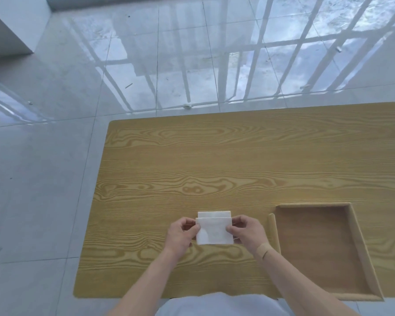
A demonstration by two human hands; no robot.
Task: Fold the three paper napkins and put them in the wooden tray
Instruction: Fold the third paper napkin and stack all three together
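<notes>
Napkins (214,229) in play at the near middle of the table (214,160), and both hands are on the stack. Count what shows: two white layers are clear, a top square and another edge peeking out behind it on the far side; whether a third sits underneath, cannot tell. Left hand (181,233) pinches the left edge of the top napkin between thumb and curled fingers. Right hand (246,231) mirrors it on the right edge, thumb on top, fingers tucked under. One tan plaster (263,248) crosses the right wrist. One wooden tray (351,238) sits to the right of the napkins, near but apart, its floor bare wood. Beyond the table edge, glossy grey floor tiles (55,179) reflect window bars.
</notes>
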